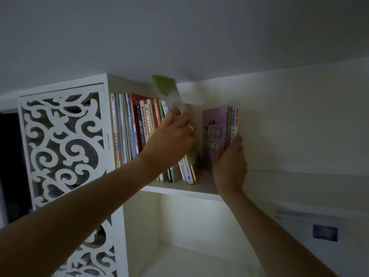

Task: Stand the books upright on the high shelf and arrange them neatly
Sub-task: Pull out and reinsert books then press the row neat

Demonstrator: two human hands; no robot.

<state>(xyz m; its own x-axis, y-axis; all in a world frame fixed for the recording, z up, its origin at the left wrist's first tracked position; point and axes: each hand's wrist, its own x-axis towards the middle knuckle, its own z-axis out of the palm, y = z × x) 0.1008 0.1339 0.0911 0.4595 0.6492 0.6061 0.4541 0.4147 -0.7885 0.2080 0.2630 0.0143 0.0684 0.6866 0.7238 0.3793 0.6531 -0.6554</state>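
Observation:
A long row of books point(131, 126) stands upright at the left of the high shelf point(179, 189). My left hand point(173, 134) grips a green-covered book point(164, 85), blurred and tilted, its top poking above the row. Beneath that hand several books point(188, 172) lean to the left. A small group of upright books fronted by a purple cover point(214, 124) stands at the shelf's right end. My right hand point(229, 160) grips this group from the front, thumb on the purple cover and fingers round its right side. A gap separates the two groups.
A white fretwork cabinet door point(63, 144) flanks the shelf on the left. The ceiling point(179, 37) lies close above the books. A bare wall point(299, 126) runs to the right. Below the shelf is an open lit compartment point(179, 226).

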